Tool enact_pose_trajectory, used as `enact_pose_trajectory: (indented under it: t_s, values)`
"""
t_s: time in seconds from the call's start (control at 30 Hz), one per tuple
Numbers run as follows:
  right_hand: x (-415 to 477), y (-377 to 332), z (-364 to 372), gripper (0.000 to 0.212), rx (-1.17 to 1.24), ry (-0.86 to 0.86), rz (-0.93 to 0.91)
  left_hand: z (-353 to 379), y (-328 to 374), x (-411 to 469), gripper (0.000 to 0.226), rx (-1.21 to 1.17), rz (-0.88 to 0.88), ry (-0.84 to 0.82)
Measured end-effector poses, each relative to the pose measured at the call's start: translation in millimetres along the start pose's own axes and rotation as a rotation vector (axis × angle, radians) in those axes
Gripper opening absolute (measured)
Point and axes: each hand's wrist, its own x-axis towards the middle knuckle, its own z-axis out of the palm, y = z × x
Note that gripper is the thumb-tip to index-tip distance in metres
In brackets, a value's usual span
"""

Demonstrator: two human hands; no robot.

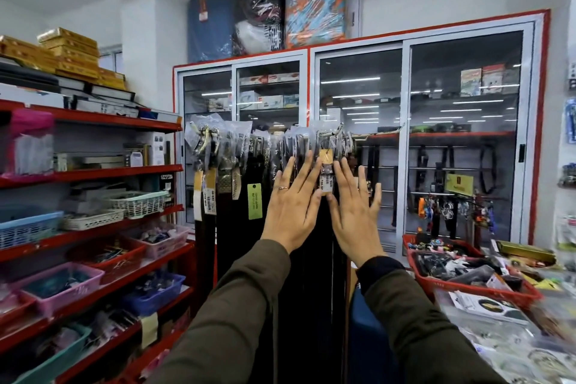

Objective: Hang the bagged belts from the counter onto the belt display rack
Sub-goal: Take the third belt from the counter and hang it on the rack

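Belts: bagged, hanging in a packed row on the rack, before a glass cabinet. Left hand, right hand: both grips open, fingers spread flat against the belts, flanking a price tag. Worktop lower right.

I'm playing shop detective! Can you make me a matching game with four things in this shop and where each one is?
Things:
1. green tag
2. gold boxes
3. ring
4. red basket

Places:
A. on a finger of the left hand
B. on the counter to the right
C. hanging among the belts, left of both hands
D. stacked on top of the red shelves on the left

Pairs: 1-C, 2-D, 3-A, 4-B

The right hand is spread flat beside the left one, and neither hand holds anything.
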Motion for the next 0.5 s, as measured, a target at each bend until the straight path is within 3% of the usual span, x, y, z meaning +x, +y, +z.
enact_pose_trajectory:
  t_s: [0.3, 0.5]
  values:
    - [-7, -11, -4, 0.059, -0.003, 0.022, 0.053, -9, 6, -10, 0.059, 0.019, 0.004, 0.005]
    - [-17, -39, -6, 0.058, 0.020, 0.143, 0.056, -37, -10, -32, 0.058, 0.079, 0.022, 0.144]
